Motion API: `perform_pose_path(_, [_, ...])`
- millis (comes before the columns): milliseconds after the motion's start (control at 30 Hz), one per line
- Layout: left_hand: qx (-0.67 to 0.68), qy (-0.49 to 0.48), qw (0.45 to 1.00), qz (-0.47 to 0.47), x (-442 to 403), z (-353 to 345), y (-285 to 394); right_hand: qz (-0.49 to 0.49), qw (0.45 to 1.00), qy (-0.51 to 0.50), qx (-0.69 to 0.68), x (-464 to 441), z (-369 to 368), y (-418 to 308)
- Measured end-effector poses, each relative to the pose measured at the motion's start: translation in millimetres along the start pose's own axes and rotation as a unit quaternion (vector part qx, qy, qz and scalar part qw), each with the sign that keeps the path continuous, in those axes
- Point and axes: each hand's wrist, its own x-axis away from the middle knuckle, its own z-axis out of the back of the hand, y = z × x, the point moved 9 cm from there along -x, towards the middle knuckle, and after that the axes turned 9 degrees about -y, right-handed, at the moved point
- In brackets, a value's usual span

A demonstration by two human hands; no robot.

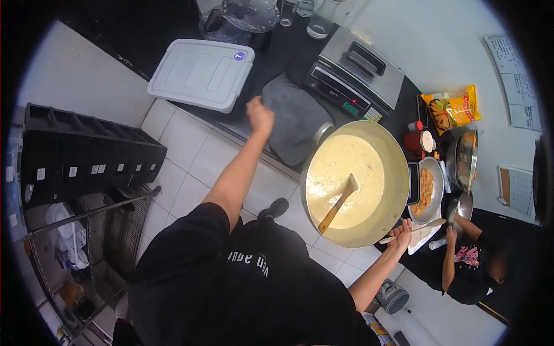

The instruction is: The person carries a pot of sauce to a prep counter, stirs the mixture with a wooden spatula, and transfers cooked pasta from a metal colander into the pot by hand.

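Observation:
A large metal pot [399, 199] of creamy yellow mixture [340, 164] stands in front of me. A wooden spatula [337, 212] leans in it, its blade partly sunk. My right hand [401, 235] is beside the pot's right rim, palm up, with its fingers closed around a long wooden utensil [430, 225]. Whether it also touches the pot's handle, I cannot tell. On the left, my left hand [260, 117] is closed at the edge of a dark grey cloth [297, 112] spread over the counter. The pot's far handle [323, 132] lies over this cloth.
A lidded grey bin [202, 72] sits left on the black counter, a digital scale [346, 89] behind the cloth. To the right are a metal bowl of orange-brown food [428, 193], a yellow bag [453, 109] and another person [467, 254]. A bucket [392, 297] stands below.

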Motion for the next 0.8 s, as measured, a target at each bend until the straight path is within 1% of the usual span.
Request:
perform_pose_path(33, [-0.01,0.022,0.996,0.086,0,6,-24,-0.002,1.0,-0.007,0.001,-2,0,0])
perform_pose_path(67, [-0.034,0.001,0.991,0.132,-1,2,-39,-0.002,1.0,-0.002,0.002,-2,2,0])
perform_pose_path(133, [-0.107,-0.107,0.985,0.079,-11,-15,-27,-0.001,1.0,-0.003,0.009,-1,1,0])
perform_pose_path(167, [-0.106,-0.11,0.985,0.077,-11,-19,-23,0.0,1.0,-0.008,0.004,-2,0,0])
perform_pose_path(233, [-0.162,-0.18,0.97,0.01,-9,-32,8,0.001,1.0,-0.011,0.001,-5,3,3])
perform_pose_path(267, [-0.16,-0.182,0.97,0.007,-13,-36,6,0.002,1.0,-0.018,-0.001,-7,3,2])
perform_pose_path(333, [-0.105,-0.25,0.955,-0.12,-17,-52,17,-0.001,1.0,-0.006,-0.005,-3,0,-1])
perform_pose_path(367, [-0.102,-0.251,0.955,-0.123,-19,-53,17,-0.006,1.0,-0.005,-0.006,-2,0,0])
perform_pose_path(400, [0.007,-0.28,0.958,-0.058,-21,-52,10,-0.012,1.0,-0.003,-0.008,-1,-1,1])
perform_pose_path(433, [0.115,-0.305,0.945,0.008,-21,-54,5,-0.014,1.0,0.001,-0.012,-1,-1,2])
perform_pose_path(467, [0.116,-0.309,0.944,0.004,-23,-56,5,-0.011,1.0,0.006,-0.015,-1,0,1])
perform_pose_path(500, [0.254,-0.305,0.916,0.063,-23,-65,-7,-0.015,1.0,0.0,-0.019,-1,0,2])
perform_pose_path(533, [0.386,-0.294,0.866,0.122,-24,-77,-21,-0.018,1.0,-0.006,-0.023,-2,0,3])
perform_pose_path(567, [0.452,-0.286,0.829,0.16,-30,-94,-39,-0.019,0.999,-0.002,-0.028,-2,0,3])
perform_pose_path(600, [0.451,-0.291,0.829,0.158,-31,-88,-38,-0.018,0.999,0.002,-0.031,-3,1,3])
perform_pose_path(633, [0.593,-0.299,0.72,0.202,-23,-88,-34,-0.013,1.0,0.001,-0.026,-4,2,3])
perform_pose_path(667, [0.713,-0.297,0.587,0.242,-16,-88,-24,-0.009,1.0,0.001,-0.021,-4,2,4])
perform_pose_path(700, [0.712,-0.299,0.587,0.242,-16,-93,-28,-0.009,1.0,-0.001,-0.024,-4,2,4])
perform_pose_path(767, [0.639,-0.308,0.663,0.238,-14,-105,-39,-0.012,0.999,-0.004,-0.029,-7,3,7])
perform_pose_path(800, [0.639,-0.314,0.66,0.238,-14,-111,-39,-0.013,0.999,-0.007,-0.033,-6,2,6])
